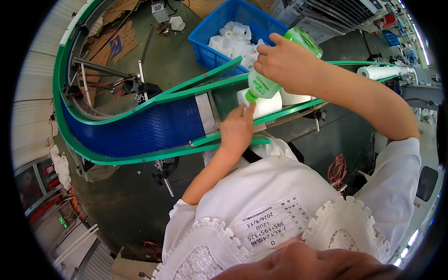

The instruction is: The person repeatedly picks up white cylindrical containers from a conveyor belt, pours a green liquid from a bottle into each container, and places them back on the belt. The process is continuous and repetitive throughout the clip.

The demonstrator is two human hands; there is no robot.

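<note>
1. My right grip [285, 63] encloses the green bottle [264, 86]: long axis 1:30 to 7:30, cap [251, 96] at 7:30.
2. My left grip [238, 128], nearer the cap, extends fingers to the white roll [268, 107], two o'clock; hold: I cannot tell.
3. Green rails [291, 110] flank the roll; room runs along the blue belt [140, 127], nine o'clock.

This looks to me like a factory floor. Just here runs 1 conveyor [140, 128], blue-belted and railed in green, bending round at its left end, with white rolls [269, 108] lying along its right part. Past its far edge stand 1 blue crate [211, 54] heaped with white pieces [233, 44] and 1 grey louvred unit [326, 18]. Cardboard [128, 44] lies inside the bend; strip lights [413, 237] glow off to the right.
</note>
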